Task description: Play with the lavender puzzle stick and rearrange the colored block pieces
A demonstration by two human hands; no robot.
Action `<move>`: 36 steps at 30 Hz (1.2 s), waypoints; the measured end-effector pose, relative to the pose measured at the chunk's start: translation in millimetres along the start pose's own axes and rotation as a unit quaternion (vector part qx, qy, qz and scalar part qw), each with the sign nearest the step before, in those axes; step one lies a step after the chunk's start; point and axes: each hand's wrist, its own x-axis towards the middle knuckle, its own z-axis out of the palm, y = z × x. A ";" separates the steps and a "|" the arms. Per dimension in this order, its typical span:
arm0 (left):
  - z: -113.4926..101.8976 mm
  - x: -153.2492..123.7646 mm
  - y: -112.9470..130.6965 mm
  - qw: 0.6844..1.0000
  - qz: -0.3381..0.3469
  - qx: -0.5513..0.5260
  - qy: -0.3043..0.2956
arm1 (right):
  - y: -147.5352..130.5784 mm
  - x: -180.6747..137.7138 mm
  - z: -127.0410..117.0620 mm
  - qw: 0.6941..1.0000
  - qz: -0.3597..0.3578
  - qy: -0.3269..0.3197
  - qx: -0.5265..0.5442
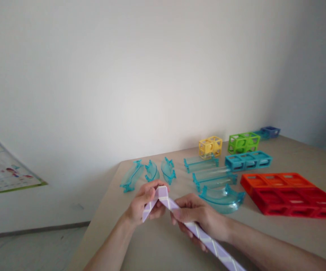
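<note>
One lilac, pale-lined, plastic-looking strip (pixel 208 241), lower centre of frame; fingers of left hand (pixel 139 204) pinch bent end, right hand (pixel 198 215) straight length; apparently folding, calling for steady left, turning right.

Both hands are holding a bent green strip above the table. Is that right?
Almost! The strip isn't green: the head view shows it light purple with pale lines. The left hand and right hand do hold it, bent, above the table.
</note>
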 end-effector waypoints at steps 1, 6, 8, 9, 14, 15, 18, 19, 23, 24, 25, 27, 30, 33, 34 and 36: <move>0.7 0.5 1.2 1.000 -0.004 -0.028 -0.003 | 0.5 2.0 -4.7 0.999 -0.002 -0.015 0.032; 0.3 1.3 5.2 0.996 -0.014 -0.084 -0.022 | 4.4 7.4 -18.4 0.991 -0.007 -0.060 0.117; -0.7 1.4 5.5 0.996 -0.017 -0.084 -0.021 | 5.0 7.3 -18.2 0.991 -0.004 -0.060 0.120; -1.1 1.6 5.6 0.996 -0.020 -0.084 -0.018 | 4.9 7.0 -17.4 0.992 -0.003 -0.054 0.116; 0.3 3.8 5.4 0.995 -0.057 -0.077 0.015 | 3.7 5.9 -11.2 0.996 0.004 -0.020 0.083; 0.9 4.5 5.0 0.996 -0.061 -0.067 0.020 | 3.4 6.0 -9.9 0.997 0.003 -0.016 0.077; 1.8 5.8 3.4 0.996 -0.079 -0.036 0.012 | 3.3 6.2 -6.1 0.999 0.000 -0.004 0.053; 1.4 6.0 2.9 0.995 -0.091 -0.034 0.006 | 3.5 6.2 -4.9 0.999 0.003 -0.001 0.046; -1.7 5.6 0.2 0.990 -0.129 -0.048 -0.001 | 6.2 6.1 -0.6 0.999 0.008 -0.010 0.044; -1.6 5.8 -1.3 0.991 -0.123 -0.048 0.003 | 7.1 6.2 0.5 0.999 0.004 -0.011 0.047; -0.6 6.4 -3.3 0.993 -0.107 -0.047 0.013 | 8.0 6.5 1.7 0.999 -0.003 -0.007 0.050; 3.9 8.3 -9.1 0.996 -0.063 -0.047 0.048 | 9.6 7.3 4.3 0.998 -0.025 0.018 0.062; 13.6 11.8 -18.3 0.992 -0.005 -0.055 0.110 | 10.8 8.3 7.8 0.993 -0.057 0.062 0.081; 17.4 11.9 -19.5 0.989 -0.007 -0.060 0.133 | 10.0 7.5 8.7 0.994 -0.049 0.054 0.079; 16.4 11.0 -17.6 0.990 -0.028 -0.059 0.124 | 9.4 6.8 8.3 0.996 -0.037 0.045 0.071; 13.0 9.2 -12.8 0.991 -0.083 -0.046 0.097 | 7.9 5.6 6.8 0.998 -0.013 0.036 0.051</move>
